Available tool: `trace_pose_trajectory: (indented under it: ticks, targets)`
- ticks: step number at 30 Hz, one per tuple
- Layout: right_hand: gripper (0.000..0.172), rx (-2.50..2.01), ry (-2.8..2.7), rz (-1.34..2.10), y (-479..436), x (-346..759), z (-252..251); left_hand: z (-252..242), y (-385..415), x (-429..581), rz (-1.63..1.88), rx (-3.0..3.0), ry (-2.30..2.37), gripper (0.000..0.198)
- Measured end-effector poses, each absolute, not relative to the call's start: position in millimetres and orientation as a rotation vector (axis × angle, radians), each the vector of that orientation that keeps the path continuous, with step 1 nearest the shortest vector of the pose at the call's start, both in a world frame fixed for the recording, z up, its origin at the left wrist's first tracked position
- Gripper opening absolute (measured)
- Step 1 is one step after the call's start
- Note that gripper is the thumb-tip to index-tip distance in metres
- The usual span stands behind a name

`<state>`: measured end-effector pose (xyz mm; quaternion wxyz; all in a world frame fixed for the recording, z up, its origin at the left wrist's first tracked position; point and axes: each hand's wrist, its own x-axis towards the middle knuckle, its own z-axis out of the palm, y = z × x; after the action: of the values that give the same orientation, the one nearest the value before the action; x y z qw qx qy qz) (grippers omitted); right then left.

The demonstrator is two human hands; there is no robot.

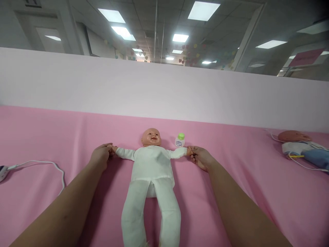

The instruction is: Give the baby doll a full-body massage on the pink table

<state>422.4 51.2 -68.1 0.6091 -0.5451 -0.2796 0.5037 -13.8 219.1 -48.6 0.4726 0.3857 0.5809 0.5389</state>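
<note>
A baby doll [153, 163] in a white top and white trousers lies on its back on the pink sheet [102, 212], its head toward the wall. Both of its arms are stretched out sideways. My left hand [102, 154] is closed on the doll's hand at the left, and my right hand [202, 157] pinches the doll's other hand at the right. Just above the doll's right-side arm stands a small clear bottle [180, 141] with a green cap and a printed label. The doll's feet are cut off by the lower edge of the view.
A second doll [295, 136] in white and blue lies at the far right, with a thin white tube and a yellow piece on it. At the left, a white cable [55, 164] runs from a power strip [3, 172]. A white wall [154, 91] with windows above borders the back.
</note>
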Motion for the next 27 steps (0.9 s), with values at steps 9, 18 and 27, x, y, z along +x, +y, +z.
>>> trace_pose_trajectory:
  ticks: [9,18,27]
  targets:
    - [0.022,-1.053,-0.732,1.273,47,430,-72,-51,217,-17,1.285,0.996,1.351,0.039]
    - [0.023,-1.053,-0.764,1.249,46,429,-72,-60,224,-21,1.274,1.048,1.402,0.023]
    - [0.017,-1.208,-0.629,1.116,55,421,-73,-55,223,-17,1.301,0.958,1.438,0.039]
